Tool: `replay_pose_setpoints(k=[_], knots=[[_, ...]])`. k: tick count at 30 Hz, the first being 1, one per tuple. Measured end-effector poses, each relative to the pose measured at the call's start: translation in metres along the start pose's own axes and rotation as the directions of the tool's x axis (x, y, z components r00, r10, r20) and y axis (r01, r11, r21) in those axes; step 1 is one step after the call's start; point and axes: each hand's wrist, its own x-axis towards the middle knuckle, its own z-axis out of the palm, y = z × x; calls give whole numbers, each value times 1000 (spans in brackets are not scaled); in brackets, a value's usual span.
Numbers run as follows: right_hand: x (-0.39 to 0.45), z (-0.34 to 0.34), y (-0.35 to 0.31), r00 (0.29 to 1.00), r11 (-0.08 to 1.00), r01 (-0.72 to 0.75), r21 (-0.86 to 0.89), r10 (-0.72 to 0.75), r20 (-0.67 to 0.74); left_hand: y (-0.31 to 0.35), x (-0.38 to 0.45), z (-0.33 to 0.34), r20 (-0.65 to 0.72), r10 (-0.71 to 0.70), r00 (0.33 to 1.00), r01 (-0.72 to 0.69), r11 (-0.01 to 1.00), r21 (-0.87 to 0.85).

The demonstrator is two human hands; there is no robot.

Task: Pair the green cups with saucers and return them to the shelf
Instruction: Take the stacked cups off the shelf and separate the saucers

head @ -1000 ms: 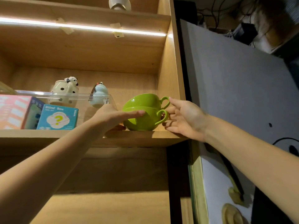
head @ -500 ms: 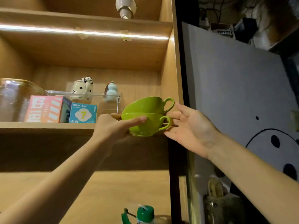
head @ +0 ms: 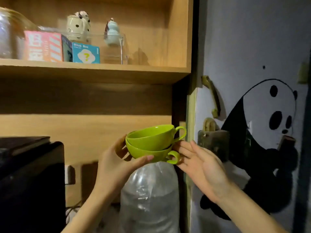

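We note two cups (head: 151, 140), glossy lime green all over, between the left hand (head: 116, 163) and the right hand (head: 200, 167). Above the hands: a shelf (head: 94, 71) of warm honey-brown wood grain; a pink box (head: 42, 46) with white stripes; a teal box (head: 85, 52) with a yellow question mark; a cream figurine (head: 78, 25) with black spots. Right of the right hand: a black-and-white panda (head: 269, 132) on grey.

Wooden shelf (head: 94, 71), pink box (head: 42, 46), blue box (head: 85, 52), clear stand (head: 116, 47) resting on it
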Motion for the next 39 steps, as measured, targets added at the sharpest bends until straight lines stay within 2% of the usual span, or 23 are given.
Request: replay_pose_setpoints(k=[5,13,20,27,35,39], knots=[[-38,-25,55,981,984,-145,104,157,-114,-48,-64,6,-34,-142,989,145,986,84],[-103,-64,136,913,946,-324,15,317,-258,-120,-167,16,48,-402,914,404,915,-16],[-149,-87,204,833,890,-455,-8,422,-358,-176,-247,22,70,-570,819,570,821,15],[-170,-107,250,727,831,-553,55,514,-456,-207,-288,20,78,-644,761,631,762,141],[-171,-117,283,651,796,-595,111,558,-515,-233,-296,19,145,-720,678,676,689,260],[-170,-123,297,611,776,-619,123,574,-546,-244,-297,18,161,-734,660,675,673,303]])
